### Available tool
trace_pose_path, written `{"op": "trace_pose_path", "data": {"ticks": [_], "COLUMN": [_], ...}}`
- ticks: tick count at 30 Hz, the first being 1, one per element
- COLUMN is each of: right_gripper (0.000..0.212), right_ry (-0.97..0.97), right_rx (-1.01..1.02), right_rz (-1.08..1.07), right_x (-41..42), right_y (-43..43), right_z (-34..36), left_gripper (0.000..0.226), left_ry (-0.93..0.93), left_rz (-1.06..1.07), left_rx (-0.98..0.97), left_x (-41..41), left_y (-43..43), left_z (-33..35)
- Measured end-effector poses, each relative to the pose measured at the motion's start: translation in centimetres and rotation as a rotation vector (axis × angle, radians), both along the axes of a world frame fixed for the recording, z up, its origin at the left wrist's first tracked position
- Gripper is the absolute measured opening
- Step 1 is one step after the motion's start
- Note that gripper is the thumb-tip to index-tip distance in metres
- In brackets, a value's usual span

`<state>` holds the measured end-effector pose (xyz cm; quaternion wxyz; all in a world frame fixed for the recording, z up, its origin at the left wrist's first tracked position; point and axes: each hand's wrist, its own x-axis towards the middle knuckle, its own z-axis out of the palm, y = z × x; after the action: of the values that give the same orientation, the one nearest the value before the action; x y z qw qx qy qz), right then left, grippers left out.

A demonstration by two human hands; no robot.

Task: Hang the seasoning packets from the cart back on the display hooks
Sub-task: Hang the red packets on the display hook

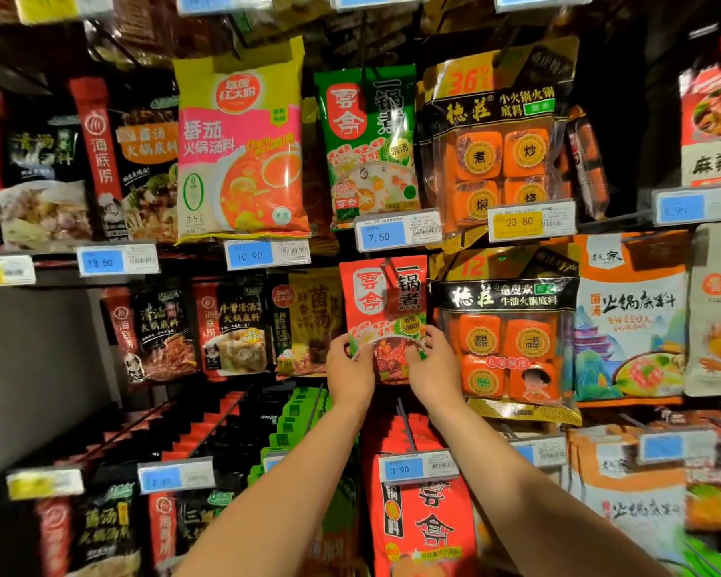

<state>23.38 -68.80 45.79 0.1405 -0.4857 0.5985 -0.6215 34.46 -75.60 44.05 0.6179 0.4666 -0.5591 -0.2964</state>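
Right now both hands are holding a red seasoning packet [386, 310] up against the display: the left hand [350, 370] is pinching its lower left edge, the right hand [431, 368] is pinching its lower right edge, fingers curled onto the front of the pack. The packet is hanging upright just below the 7.50 price tag [397, 234], and a thin metal hook [392, 266] is showing against its top edge, so this looks like the hanging step itself, close to done for this one pack. Whether the hole is fully threaded onto the hook is too small to tell. The next move is probably calling for a gentle push of the packet back along the hook, then letting go once it is hanging on its own.

Just right of the red packet, a clear pack of orange cubes [504, 339] is sitting almost against the right hand, leaving little room for that wrist. Just left of the red packet, a yellowish-brown mushroom soup pack [309, 322] is crowding the left hand likewise. Above the red packet, past the price tag, a green packet [367, 139] of the same brand is hanging. Below the red packet, more red packs [425, 526] are hanging behind a 3.90 tag [417, 468], which the forearms are crossing over. The cart is out of view
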Motion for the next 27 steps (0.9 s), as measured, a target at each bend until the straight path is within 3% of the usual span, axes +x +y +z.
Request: {"op": "trace_pose_path", "data": {"ticks": [3,6,10,14,19,27], "right_gripper": [0.04,0.041,0.03,0.021,0.016,0.019], "right_ry": [0.041,0.044,-0.009,-0.075,-0.136,-0.255], "right_rx": [0.007,0.038,0.028,0.011,0.043,0.468], "right_rz": [0.002,0.004,0.005,-0.061,-0.193,-0.44], "right_x": [0.4,1.2,1.7,0.3,-2.8,-9.7], "right_y": [0.9,2.6,6.0,11.4,19.4,38.4], "right_z": [0.0,-0.3,-2.1,-5.2,-12.7,-26.7], "left_gripper": [0.048,0.056,0.02,0.016,0.007,0.012], "left_ry": [0.055,-0.002,-0.073,-0.12,-0.209,-0.538], "left_rz": [-0.091,-0.033,-0.05,-0.209,-0.511,-0.901], "left_rx": [0.011,-0.014,-0.166,-0.182,-0.005,0.243], "left_x": [0.5,1.2,1.8,1.2,-2.1,-11.4], "left_y": [1.3,3.5,8.7,13.9,20.8,33.1], "left_z": [-0.4,-1.1,-2.7,-5.4,-11.1,-24.5]}}
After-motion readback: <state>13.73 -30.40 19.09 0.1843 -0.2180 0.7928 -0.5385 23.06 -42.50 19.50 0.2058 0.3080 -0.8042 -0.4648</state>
